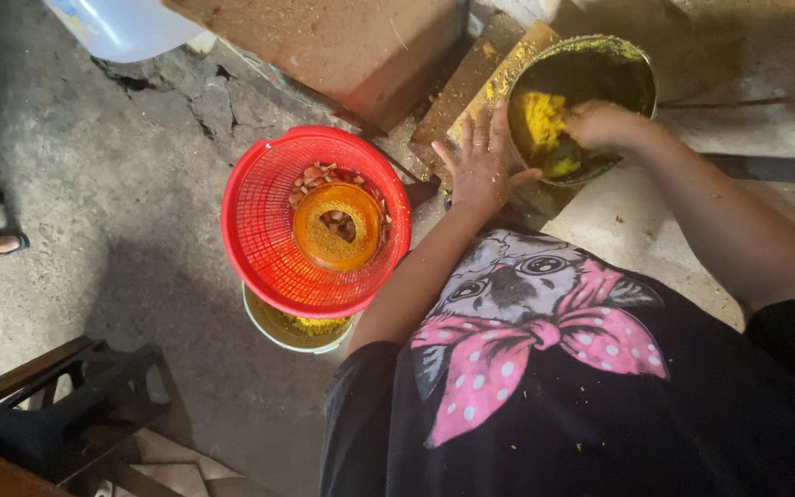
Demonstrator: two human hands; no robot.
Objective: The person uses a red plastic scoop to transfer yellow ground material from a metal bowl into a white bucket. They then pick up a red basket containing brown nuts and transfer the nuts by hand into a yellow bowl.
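A dark round bowl (591,69) is tilted on a wooden board (485,83) on the concrete floor (140,230). The left hand (480,166) is spread flat against the bowl's near rim, fingers open, bracing rather than clasping. The right hand (604,124) is sunk inside the bowl, curled into yellow mash (542,120); whether anything is clenched cannot be told. Scooping appears to be the step in hand. Near the board's left edge, a red basket (315,221) with an orange strainer (336,225) is seated over a pale bucket (292,331). A steady brace and a firm gather seem called for.
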